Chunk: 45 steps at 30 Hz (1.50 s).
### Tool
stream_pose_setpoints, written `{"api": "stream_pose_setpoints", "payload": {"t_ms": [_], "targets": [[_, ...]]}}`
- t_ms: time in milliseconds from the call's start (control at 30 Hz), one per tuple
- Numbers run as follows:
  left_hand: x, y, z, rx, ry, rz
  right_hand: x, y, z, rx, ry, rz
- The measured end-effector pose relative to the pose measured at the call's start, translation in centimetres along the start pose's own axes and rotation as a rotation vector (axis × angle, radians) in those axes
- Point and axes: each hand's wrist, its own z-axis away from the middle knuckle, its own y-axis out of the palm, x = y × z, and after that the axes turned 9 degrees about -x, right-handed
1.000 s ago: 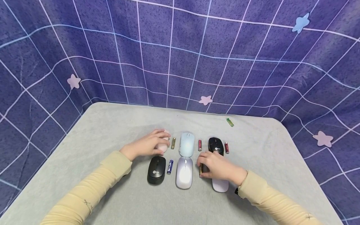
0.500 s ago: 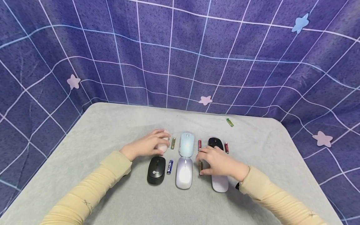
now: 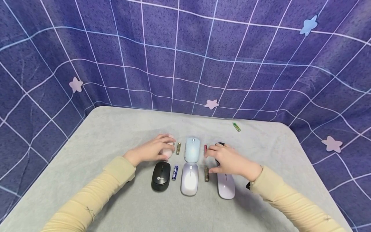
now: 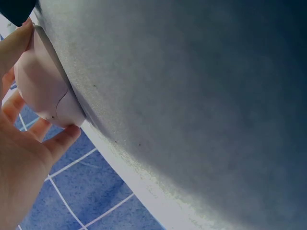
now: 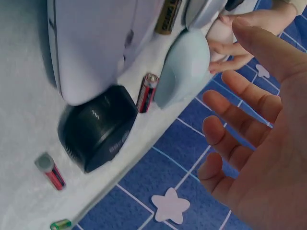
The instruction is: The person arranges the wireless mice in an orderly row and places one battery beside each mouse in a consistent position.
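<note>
At the left of the mice, my left hand (image 3: 152, 149) holds a pink computer mouse (image 4: 41, 81), fingers and thumb around its sides. My right hand (image 3: 232, 162) hovers over a lilac mouse (image 3: 226, 188) and a black mouse (image 5: 98, 124), partly hiding both in the head view. Its fingers are loosely bent with nothing between them in the right wrist view. Just left of its thumb, a black-and-gold battery (image 3: 206, 174) lies on the table. A red battery (image 5: 147, 92) lies beside the fingertips, between the black mouse and a light blue mouse (image 3: 192, 149).
A silver mouse (image 3: 189, 180), another black mouse (image 3: 161, 175), a blue battery (image 3: 175, 173) and a gold battery (image 3: 178, 149) lie among the rows. Another red battery (image 5: 50, 172) is right of the far black mouse. A green battery (image 3: 236, 127) lies farther back.
My right hand has let go of the black-and-gold battery and moved slightly up and right, leaving it on the table. The left hand has stayed on the pink mouse.
</note>
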Motion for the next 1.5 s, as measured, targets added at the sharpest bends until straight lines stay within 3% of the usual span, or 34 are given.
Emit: {"api": "stream_pose_setpoints", "payload": {"t_ms": [300,833,1500], "targets": [[-0.1,-0.1,-0.1,0.027,-0.027,0.001,-1.1,-1.8,-0.4,-0.02,0.017,0.023],[0.0,0.2,-0.1,0.005,-0.022,0.013,-3.7,-4.1,-1.0,-0.076,0.04,0.045],[-0.1,0.1,0.0,0.009,-0.025,0.005,-9.2,-3.7,-0.6,-0.138,0.128,0.098]]}}
